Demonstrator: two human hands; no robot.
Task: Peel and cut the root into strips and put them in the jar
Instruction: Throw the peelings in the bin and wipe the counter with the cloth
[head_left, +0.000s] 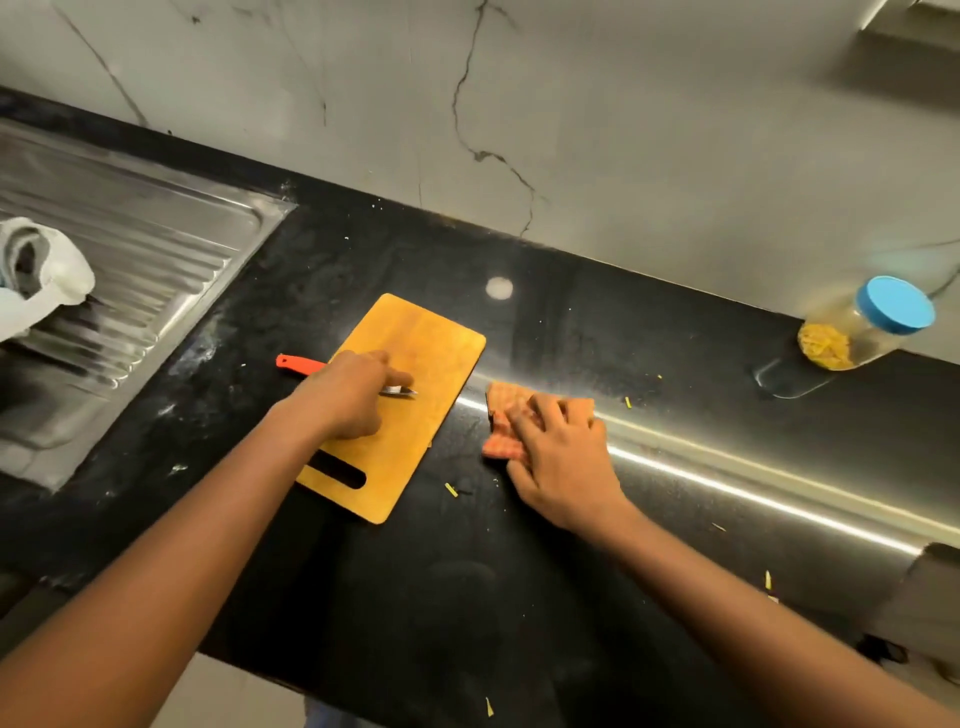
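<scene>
Holds red-handled knife (296, 364) on yellow wooden board (431, 338) under curled left hand (348, 395); presses orange cloth (500, 411) flat-fingered with right hand (563, 460), probably wiping black desk (519, 597).

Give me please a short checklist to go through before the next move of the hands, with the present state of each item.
1. Jar closed: ok, the blue lid is on.
2. Strips in the jar: ok, yellow strips lie at its bottom.
3. Cutting board free of root pieces: ok, none show on it.
4. Knife firmly held: cannot tell, the left hand lies over it on the board and hides the grip.
5. Cloth ready: ok, the right hand presses on it.
6. Counter clean: not ok, yellow scraps lie scattered on it.
</scene>
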